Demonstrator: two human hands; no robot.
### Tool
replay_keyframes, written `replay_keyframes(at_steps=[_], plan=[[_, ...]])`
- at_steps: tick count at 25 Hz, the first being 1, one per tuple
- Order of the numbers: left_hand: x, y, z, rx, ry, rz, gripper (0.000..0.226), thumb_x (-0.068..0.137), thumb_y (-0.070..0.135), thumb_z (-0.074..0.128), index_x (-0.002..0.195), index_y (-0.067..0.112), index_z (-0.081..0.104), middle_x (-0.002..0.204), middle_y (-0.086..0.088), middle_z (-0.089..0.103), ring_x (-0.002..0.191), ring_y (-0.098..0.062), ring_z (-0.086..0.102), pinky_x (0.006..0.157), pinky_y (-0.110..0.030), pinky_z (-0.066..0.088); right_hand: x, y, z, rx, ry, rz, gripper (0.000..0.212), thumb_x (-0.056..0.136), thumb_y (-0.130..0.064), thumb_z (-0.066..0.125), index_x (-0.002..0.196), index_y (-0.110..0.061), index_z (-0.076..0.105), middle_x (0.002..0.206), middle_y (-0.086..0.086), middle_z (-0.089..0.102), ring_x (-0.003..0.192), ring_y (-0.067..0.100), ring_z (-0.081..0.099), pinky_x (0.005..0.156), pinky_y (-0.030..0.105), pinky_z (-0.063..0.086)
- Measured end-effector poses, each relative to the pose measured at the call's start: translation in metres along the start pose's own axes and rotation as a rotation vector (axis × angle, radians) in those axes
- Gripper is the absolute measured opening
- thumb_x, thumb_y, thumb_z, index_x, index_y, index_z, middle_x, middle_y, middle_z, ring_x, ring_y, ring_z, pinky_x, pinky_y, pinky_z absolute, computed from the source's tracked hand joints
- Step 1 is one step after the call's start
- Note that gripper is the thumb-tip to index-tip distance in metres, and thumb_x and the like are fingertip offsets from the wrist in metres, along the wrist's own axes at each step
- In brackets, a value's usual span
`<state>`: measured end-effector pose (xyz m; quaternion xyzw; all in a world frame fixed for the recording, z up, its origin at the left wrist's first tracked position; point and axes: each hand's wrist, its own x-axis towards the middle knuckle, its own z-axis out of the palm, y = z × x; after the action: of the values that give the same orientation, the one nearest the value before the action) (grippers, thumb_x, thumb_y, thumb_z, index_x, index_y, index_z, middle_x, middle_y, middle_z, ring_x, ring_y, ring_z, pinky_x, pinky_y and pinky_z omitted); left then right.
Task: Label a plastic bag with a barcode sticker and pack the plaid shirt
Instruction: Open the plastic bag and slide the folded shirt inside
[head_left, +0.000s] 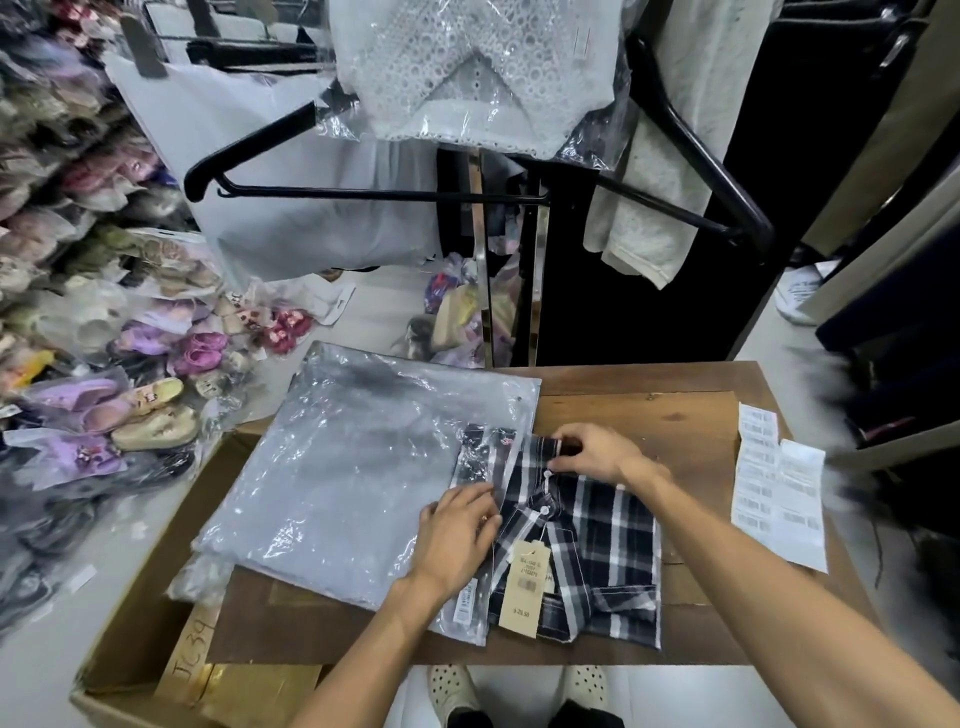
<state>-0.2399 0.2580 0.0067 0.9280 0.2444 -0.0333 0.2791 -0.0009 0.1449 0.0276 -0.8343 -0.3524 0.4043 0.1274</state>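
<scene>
Left hand (457, 535) pinches the plastic bag (353, 467) mouth open. Right hand (597, 452) grips the plaid shirt (597, 551) collar, partly inside.

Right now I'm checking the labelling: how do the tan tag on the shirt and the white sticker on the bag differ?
The tan tag is wide, brown card lying on the plaid shirt; the white sticker is a narrow strip on the bag corner. Both carry print.
</scene>
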Motion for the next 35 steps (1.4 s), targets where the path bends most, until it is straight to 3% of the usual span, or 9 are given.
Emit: replay_keyframes(at_steps=[3, 7, 12, 15, 17, 20, 25, 29, 35], plan=[[0.002, 0.002, 0.004, 0.075, -0.001, -0.049, 0.023, 0.103, 0.042, 0.043, 0.102, 0.028, 0.062, 0.139, 0.009, 0.050, 0.128, -0.011, 0.042, 0.107, -0.042, 0.034, 0.008, -0.008, 0.009, -0.133, 0.156, 0.051, 0.064, 0.083, -0.066, 0.069, 0.138, -0.037, 0.054, 0.133, -0.006, 0.066, 0.119, 0.019, 0.064, 0.100, 0.042, 0.053], [0.005, 0.001, 0.006, 0.095, -0.075, -0.149, 0.027, 0.105, 0.044, 0.035, 0.112, 0.028, 0.057, 0.114, 0.003, 0.051, 0.111, -0.016, 0.048, 0.102, -0.043, 0.039, 0.005, 0.024, -0.023, -0.142, -0.019, 0.174, 0.102, 0.043, -0.099, 0.062, 0.122, -0.036, 0.058, 0.118, -0.005, 0.069, 0.108, 0.017, 0.066, 0.099, 0.041, 0.054], [0.011, 0.002, 0.008, 0.113, -0.114, -0.155, 0.026, 0.106, 0.040, 0.032, 0.113, 0.027, 0.053, 0.113, 0.004, 0.052, 0.108, -0.016, 0.048, 0.093, -0.043, 0.041, -0.012, 0.077, -0.046, -0.003, -0.125, 0.315, 0.108, 0.044, -0.055, 0.095, 0.137, -0.015, 0.059, 0.139, 0.003, 0.064, 0.125, 0.024, 0.059, 0.111, 0.040, 0.044], [0.019, 0.002, 0.008, 0.093, -0.097, -0.193, 0.027, 0.106, 0.040, 0.032, 0.117, 0.028, 0.053, 0.114, 0.003, 0.052, 0.107, -0.016, 0.050, 0.094, -0.047, 0.045, -0.022, 0.084, -0.031, 0.572, 0.056, 0.262, 0.077, 0.063, -0.037, 0.094, 0.130, -0.014, 0.063, 0.130, 0.008, 0.070, 0.113, 0.022, 0.067, 0.099, 0.042, 0.054], [0.025, 0.001, 0.008, 0.069, -0.080, -0.220, 0.026, 0.106, 0.041, 0.033, 0.117, 0.029, 0.053, 0.114, 0.004, 0.052, 0.105, -0.015, 0.051, 0.095, -0.050, 0.048, -0.030, 0.079, -0.020, 0.915, 0.010, 0.217, 0.068, 0.082, -0.028, 0.083, 0.143, -0.022, 0.052, 0.137, 0.007, 0.066, 0.119, 0.025, 0.066, 0.095, 0.052, 0.057], [0.031, 0.002, 0.007, 0.076, -0.067, -0.242, 0.025, 0.106, 0.040, 0.034, 0.115, 0.029, 0.054, 0.112, 0.005, 0.052, 0.101, -0.014, 0.050, 0.093, -0.050, 0.050, -0.043, 0.078, -0.002, 0.864, -0.125, 0.226, 0.093, 0.084, -0.024, 0.082, 0.157, -0.037, 0.027, 0.150, 0.000, 0.054, 0.134, 0.032, 0.056, 0.093, 0.054, 0.057], [0.033, 0.004, 0.003, 0.109, -0.121, -0.204, 0.029, 0.107, 0.037, 0.033, 0.119, 0.024, 0.055, 0.112, 0.002, 0.055, 0.096, -0.017, 0.058, 0.100, -0.050, 0.045, -0.065, 0.074, 0.029, 0.940, -0.004, 0.224, 0.032, 0.097, -0.007, 0.064, 0.128, -0.016, 0.060, 0.109, 0.006, 0.079, 0.096, 0.024, 0.078, 0.077, 0.045, 0.064], [0.035, 0.012, 0.004, 0.109, -0.118, -0.122, 0.028, 0.107, 0.026, 0.034, 0.112, 0.012, 0.058, 0.087, 0.001, 0.063, 0.076, -0.018, 0.062, 0.082, -0.039, 0.053, -0.063, 0.069, 0.047, 1.046, 0.165, 0.197, 0.033, 0.097, 0.001, 0.062, 0.129, -0.008, 0.063, 0.109, 0.007, 0.079, 0.098, 0.025, 0.077, 0.082, 0.042, 0.063], [0.029, 0.021, -0.003, -0.010, -0.195, -0.091, 0.026, 0.109, 0.025, 0.034, 0.118, 0.008, 0.052, 0.077, -0.003, 0.069, 0.062, -0.017, 0.064, 0.066, -0.035, 0.058, -0.059, 0.051, 0.040, 1.230, 0.098, 0.150, 0.027, 0.099, -0.005, 0.061, 0.124, -0.014, 0.063, 0.113, 0.014, 0.078, 0.103, 0.032, 0.075, 0.085, 0.047, 0.060]])
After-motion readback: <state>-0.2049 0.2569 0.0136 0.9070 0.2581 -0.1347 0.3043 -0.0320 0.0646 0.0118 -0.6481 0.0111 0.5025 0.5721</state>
